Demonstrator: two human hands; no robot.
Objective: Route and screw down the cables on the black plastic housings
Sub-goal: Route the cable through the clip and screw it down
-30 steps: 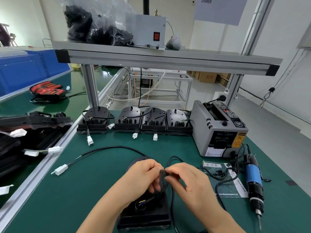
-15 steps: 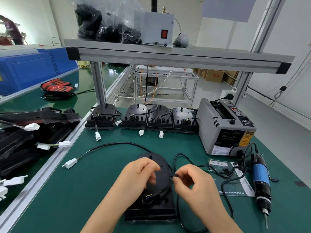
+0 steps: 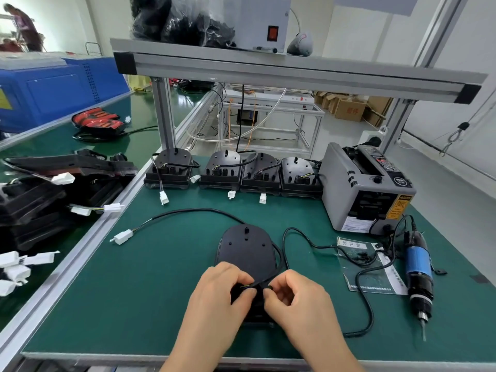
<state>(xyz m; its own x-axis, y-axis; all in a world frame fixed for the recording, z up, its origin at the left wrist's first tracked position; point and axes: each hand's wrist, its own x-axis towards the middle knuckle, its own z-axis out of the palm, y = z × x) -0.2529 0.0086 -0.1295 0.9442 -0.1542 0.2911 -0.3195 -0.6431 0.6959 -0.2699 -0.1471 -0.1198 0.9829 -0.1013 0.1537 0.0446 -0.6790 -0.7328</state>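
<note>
The black housing (image 3: 247,248) lies flat on the green mat, to the near left of the grey tape dispenser (image 3: 367,189), domed end pointing away from the person. Its cable (image 3: 188,210) leaves the near end, curls round the side facing the tape dispenser and runs off to the far left, ending in a white connector (image 3: 123,236).

The left hand (image 3: 217,294) pinches the cable between thumb and forefinger over the near end of the housing. The right hand (image 3: 298,296), fingers curled, pinches the same cable just beside it, at a small dark piece too small to identify.

The cable looks thin, light and limp but springy, likely to lift out of its channel unless pressed down close to the spot being fixed. It is best held short, right beside the fixing point, as both hands do. The housing looks rigid, light and smooth, so it may slide when pushed; a palm on its near end should steady it.

The electric screwdriver (image 3: 418,272) lies just in front of the tape dispenser, untouched. A row of housings (image 3: 218,170) stands directly left of it.
</note>
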